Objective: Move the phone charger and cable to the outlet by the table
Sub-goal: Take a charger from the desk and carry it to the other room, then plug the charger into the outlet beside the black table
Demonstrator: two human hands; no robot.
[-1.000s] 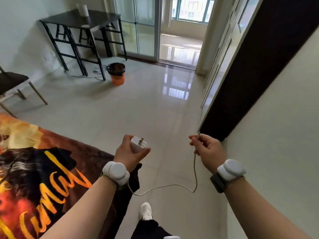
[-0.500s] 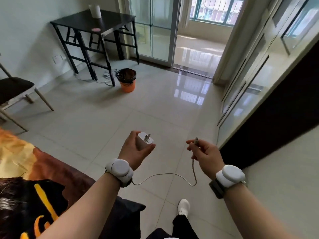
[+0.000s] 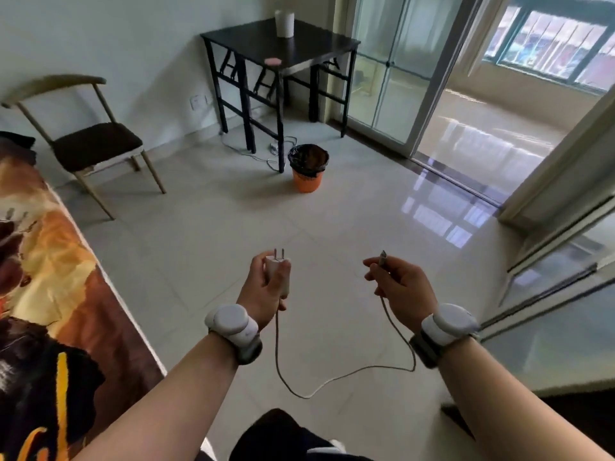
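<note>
My left hand (image 3: 264, 291) grips a white phone charger (image 3: 279, 268) with its two prongs pointing up. The grey cable (image 3: 332, 382) hangs from the charger in a loop between my arms. Its free end is pinched in my right hand (image 3: 401, 287), with the plug tip sticking up above the fingers. A white wall outlet (image 3: 197, 102) sits low on the far wall, just left of the black table (image 3: 316, 49).
An orange bin with a black liner (image 3: 307, 168) stands by the table's front leg, beside a power strip and cords (image 3: 274, 148) on the floor. A chair (image 3: 96, 144) is at the left, a patterned bed cover (image 3: 43, 294) along the left edge, sliding glass doors (image 3: 392, 71) at the back right.
The view has swung left and advanced into the room, so the table, bin and chair are closer and more central. Both hands keep their grip; the charger's prongs have turned upright.
</note>
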